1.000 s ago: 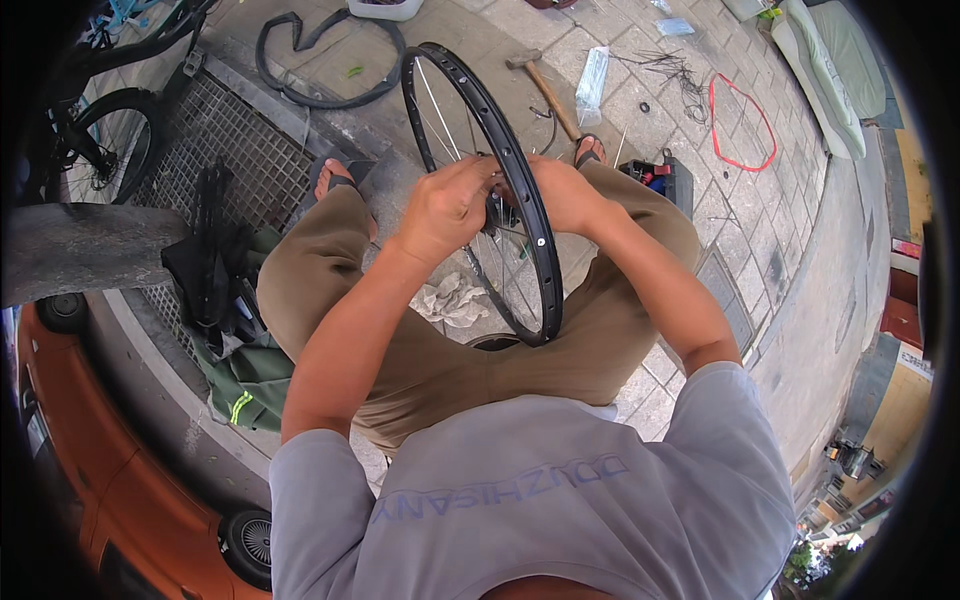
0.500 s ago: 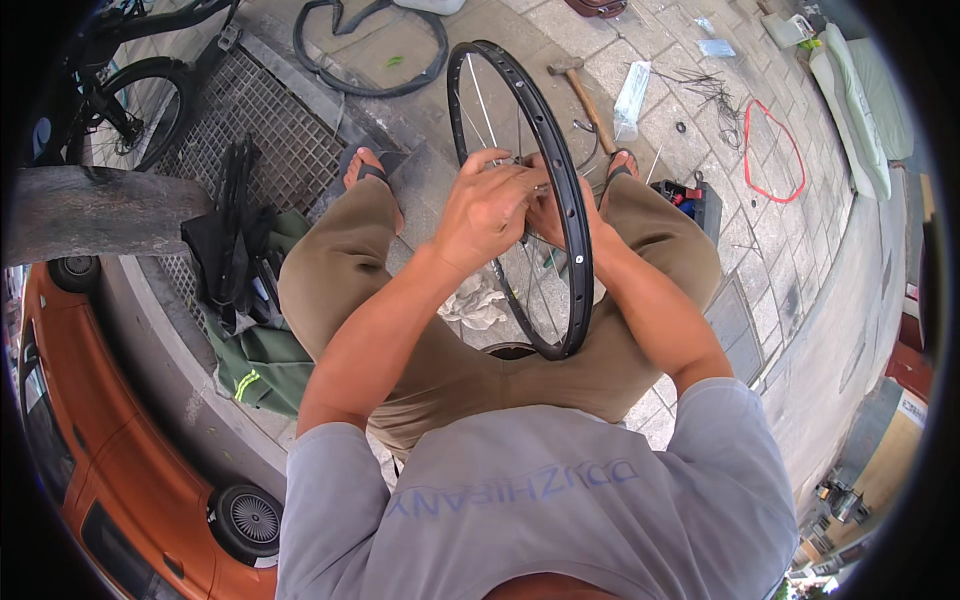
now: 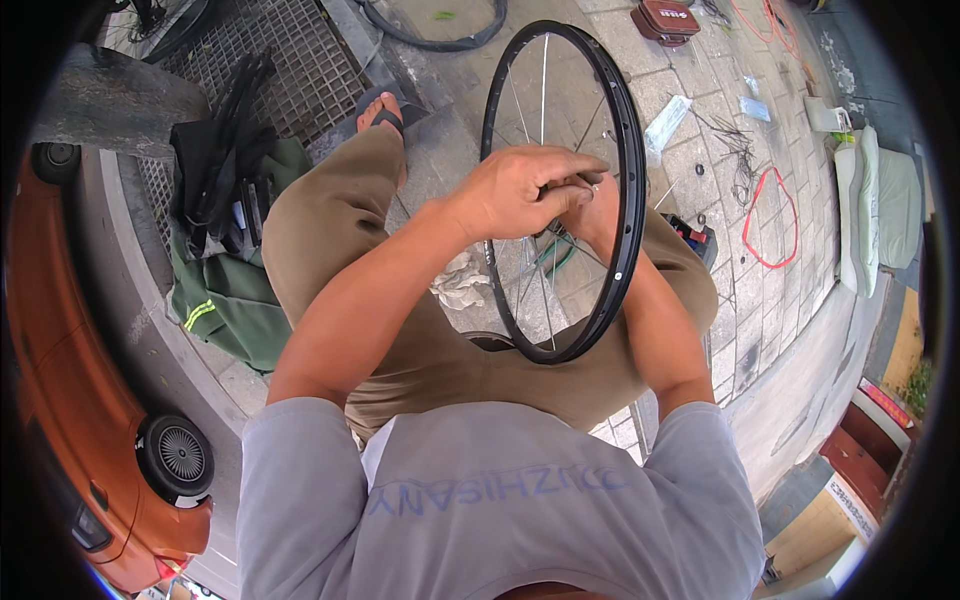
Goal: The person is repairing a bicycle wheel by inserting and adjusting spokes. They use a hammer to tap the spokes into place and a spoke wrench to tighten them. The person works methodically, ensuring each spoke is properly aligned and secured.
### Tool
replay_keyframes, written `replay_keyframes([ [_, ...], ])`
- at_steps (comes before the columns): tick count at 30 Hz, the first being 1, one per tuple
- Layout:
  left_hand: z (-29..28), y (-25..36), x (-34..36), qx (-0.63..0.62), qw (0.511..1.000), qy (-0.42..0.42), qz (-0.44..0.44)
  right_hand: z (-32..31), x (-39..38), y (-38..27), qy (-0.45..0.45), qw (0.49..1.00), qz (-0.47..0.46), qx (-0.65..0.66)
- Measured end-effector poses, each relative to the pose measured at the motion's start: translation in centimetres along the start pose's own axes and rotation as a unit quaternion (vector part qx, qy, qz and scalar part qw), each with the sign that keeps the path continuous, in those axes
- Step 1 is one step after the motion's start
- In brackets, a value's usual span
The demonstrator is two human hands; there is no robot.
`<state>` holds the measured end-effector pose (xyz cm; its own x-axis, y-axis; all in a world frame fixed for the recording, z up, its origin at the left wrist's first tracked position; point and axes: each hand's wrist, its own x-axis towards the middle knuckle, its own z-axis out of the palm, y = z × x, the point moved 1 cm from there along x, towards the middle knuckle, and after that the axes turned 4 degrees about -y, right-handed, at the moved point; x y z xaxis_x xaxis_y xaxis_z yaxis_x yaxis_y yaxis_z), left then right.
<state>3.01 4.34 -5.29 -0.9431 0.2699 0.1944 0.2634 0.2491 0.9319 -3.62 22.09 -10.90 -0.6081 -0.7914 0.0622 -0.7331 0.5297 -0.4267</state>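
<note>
A black bicycle wheel rim [image 3: 632, 190] stands upright on my lap, tilted a little, with only a few thin spokes [image 3: 544, 90] in it. My left hand [image 3: 515, 192] is in front of the wheel's middle, thumb and fingers curled together in a pinch. What it pinches is too small to make out. Behind the rim's right side my right forearm comes up, and my right hand [image 3: 597, 212] is at the wheel's middle, close against the left fingertips. Its fingers are mostly hidden, and the hands cover most of the hub.
A crumpled whitish rag [image 3: 460, 282] lies between my legs. Black tools or parts [image 3: 225, 150] rest on a green bag [image 3: 240, 325] at left. Paving holds a red cord loop [image 3: 770, 222], dark wires [image 3: 738, 160], a plastic packet [image 3: 667, 122] and a red case [image 3: 665, 22]. An orange car [image 3: 100, 420] stands left.
The view has shifted. The wheel sits further right, its rim leaning over my right forearm. My left hand has turned back-up with fingers pinched. The hammer is no longer visible.
</note>
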Motion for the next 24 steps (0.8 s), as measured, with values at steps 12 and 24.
replay_keyframes([
  [12,-0.2,-14.9,-2.4,-0.137,0.866,0.236,-0.418,0.2,1.5,-0.4,0.008,0.99,0.135,0.042],
  [24,1.8,-20.3,7.7,-0.035,0.904,0.215,-0.367,-1.6,2.5,-3.1,-0.038,0.993,0.108,-0.033],
])
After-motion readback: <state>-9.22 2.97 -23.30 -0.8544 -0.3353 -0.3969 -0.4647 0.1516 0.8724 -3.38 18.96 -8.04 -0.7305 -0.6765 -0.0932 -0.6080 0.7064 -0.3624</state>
